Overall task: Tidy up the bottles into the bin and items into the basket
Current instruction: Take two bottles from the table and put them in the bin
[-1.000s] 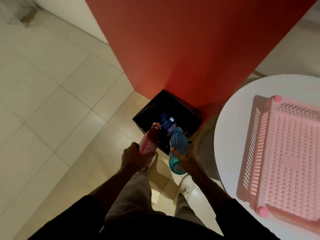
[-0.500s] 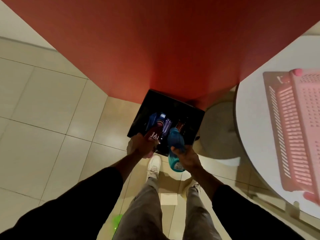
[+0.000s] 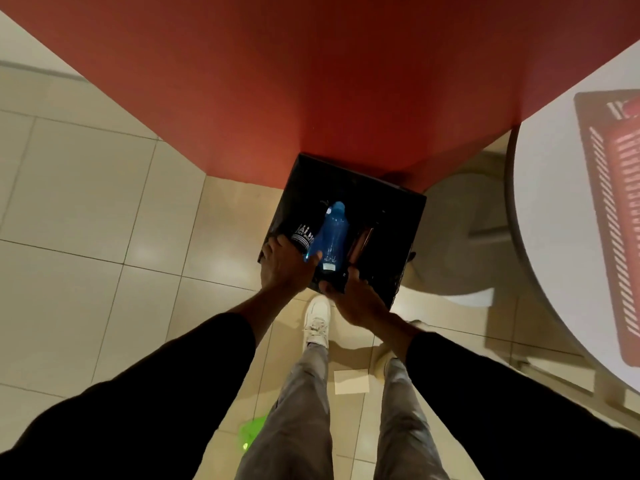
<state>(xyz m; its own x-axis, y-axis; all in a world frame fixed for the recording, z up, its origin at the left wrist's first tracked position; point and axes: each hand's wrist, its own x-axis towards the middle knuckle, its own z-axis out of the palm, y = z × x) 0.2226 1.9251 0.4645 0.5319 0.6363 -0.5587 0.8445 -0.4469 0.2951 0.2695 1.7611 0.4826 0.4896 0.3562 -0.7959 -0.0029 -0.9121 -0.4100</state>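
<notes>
A black bin (image 3: 388,216) stands on the floor against the red wall. Inside it a blue bottle (image 3: 333,233) lies with its cap pointing away from me. My left hand (image 3: 282,268) reaches over the bin's near left rim and grips a dark bottle with white lettering (image 3: 304,236), which is lowered into the bin. My right hand (image 3: 360,301) is at the near rim just below the blue bottle's base, with its fingertips hidden in the dark. I cannot tell whether it holds that bottle.
To the right, a pink basket (image 3: 620,209) sits on a round white table (image 3: 554,209), whose base (image 3: 457,244) stands beside the bin. A scrap of paper (image 3: 351,381) and a green object (image 3: 254,431) lie on the tiles by my feet.
Both hands moved forward and down to the bin. The lettered bottle went from above the rim to inside it, and the blue bottle now lies within the bin.
</notes>
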